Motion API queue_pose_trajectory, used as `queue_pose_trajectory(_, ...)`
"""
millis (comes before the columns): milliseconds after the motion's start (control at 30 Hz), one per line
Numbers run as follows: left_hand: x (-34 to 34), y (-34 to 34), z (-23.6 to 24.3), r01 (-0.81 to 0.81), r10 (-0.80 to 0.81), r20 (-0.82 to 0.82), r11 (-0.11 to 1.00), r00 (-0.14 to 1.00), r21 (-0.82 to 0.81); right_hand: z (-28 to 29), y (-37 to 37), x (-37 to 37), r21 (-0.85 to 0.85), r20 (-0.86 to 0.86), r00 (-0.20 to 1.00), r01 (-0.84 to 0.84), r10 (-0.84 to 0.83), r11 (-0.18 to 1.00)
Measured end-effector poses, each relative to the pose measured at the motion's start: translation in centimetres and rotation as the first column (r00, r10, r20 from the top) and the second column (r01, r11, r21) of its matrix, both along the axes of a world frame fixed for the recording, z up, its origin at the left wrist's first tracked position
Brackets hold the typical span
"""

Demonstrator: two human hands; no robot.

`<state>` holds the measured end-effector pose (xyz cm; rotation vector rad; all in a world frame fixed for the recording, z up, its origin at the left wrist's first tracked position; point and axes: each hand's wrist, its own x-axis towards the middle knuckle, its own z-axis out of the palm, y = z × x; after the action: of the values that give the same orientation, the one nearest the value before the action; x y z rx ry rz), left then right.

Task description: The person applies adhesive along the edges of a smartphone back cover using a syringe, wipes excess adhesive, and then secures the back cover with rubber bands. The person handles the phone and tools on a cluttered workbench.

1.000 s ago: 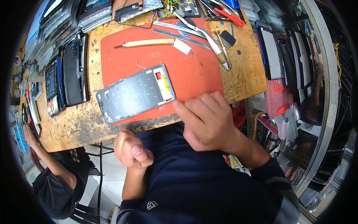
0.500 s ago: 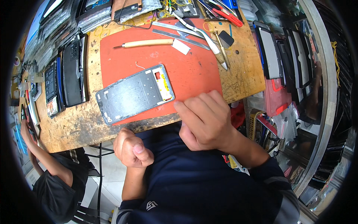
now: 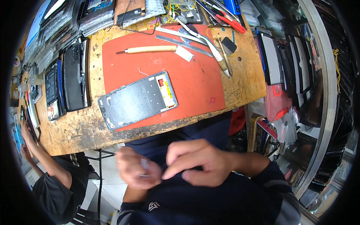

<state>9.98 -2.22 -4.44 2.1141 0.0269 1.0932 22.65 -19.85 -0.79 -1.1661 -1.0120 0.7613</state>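
Observation:
Over my lap, in front of the bench edge, my left hand is closed in a fist and smeared by motion. A pale spot shows near its thumb; whether that is the nail or a small item, I cannot tell. Close beside it on the right is my right hand, its fingers curled and its index fingertip almost at the left hand. Whatever the fingers hold is too small or hidden. Beyond them a grey phone frame, with yellow and white parts at its right end, lies aslant on the red mat.
A wooden-handled tool, metal strips, a white-handled tool and red pliers lie farther back. Dark phones stand at left. Another person's arm reaches the bench at far left. A glass case borders the right.
My right hand has come down and left from the bench edge to my lap, beside the left hand. My left hand has dropped lower. The phone frame stays on the mat.

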Motion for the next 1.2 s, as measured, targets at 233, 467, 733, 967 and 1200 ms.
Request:
queue_pose_trajectory(233, -0.3, 7.5, -1.4, -0.457, 0.525, 0.155, 0.826, 0.837, -0.331, -0.3, -0.8, 6.4, -0.125, 0.884, 0.451, 0.478, -0.121, 0.87)
queue_pose_trajectory(467, -0.3, 9.8, -2.2, -0.514, 0.576, 0.089, 0.78, 0.813, -0.356, -0.5, -0.4, 6.1, -0.166, 0.944, 0.329, 0.461, 0.006, 0.872)
queue_pose_trajectory(733, -0.1, 9.6, -2.2, -0.519, 0.58, 0.092, 0.78, 0.81, -0.348, -0.5, 0.1, 6.4, -0.165, 0.97, 0.241, 0.51, 0.043, 0.844)
queue_pose_trajectory(967, 0.0, 9.6, -2.3, -0.53, 0.583, 0.092, 0.785, 0.807, -0.32, 0.0, 0.3, 7.1, -0.23, 0.959, 0.263, 0.518, 0.103, 0.824)
queue_pose_trajectory(1200, -0.1, 9.6, -2.2, -0.533, 0.576, 0.08, 0.793, 0.813, -0.296, -0.3, 0.8, 8.5, -0.208, 0.965, 0.251, 0.549, 0.078, 0.81)
